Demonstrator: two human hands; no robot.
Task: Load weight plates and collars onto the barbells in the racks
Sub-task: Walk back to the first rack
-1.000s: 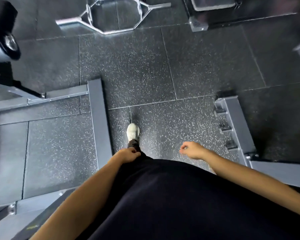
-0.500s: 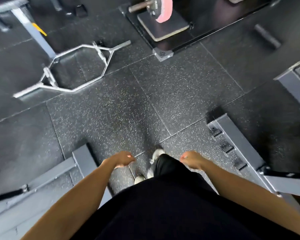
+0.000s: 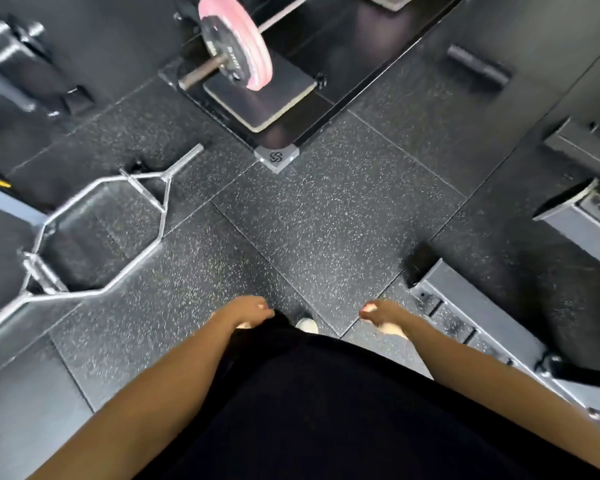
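Observation:
A barbell (image 3: 201, 70) lies at the top of the view on a dark lifting platform (image 3: 326, 95), with a pink plate (image 3: 246, 39) and a smaller black plate (image 3: 219, 46) on its near sleeve. The sleeve end sticks out bare toward the left. My left hand (image 3: 246, 311) hangs low in front of my body, fingers loosely curled, holding nothing. My right hand (image 3: 383, 315) hangs the same way, empty. Both hands are far from the barbell, over speckled rubber floor.
A silver hex trap bar (image 3: 94, 237) lies on the floor at left. A grey rack base (image 3: 482, 317) runs along the right, with another grey frame (image 3: 582, 209) behind it. A black roller (image 3: 478, 69) lies at upper right. My white shoe (image 3: 307, 325) shows between my hands.
The view has moved forward across the floor: the platform and pink-plated barbell came closer, the trap bar slid left and down. Both hands stayed hanging, empty.

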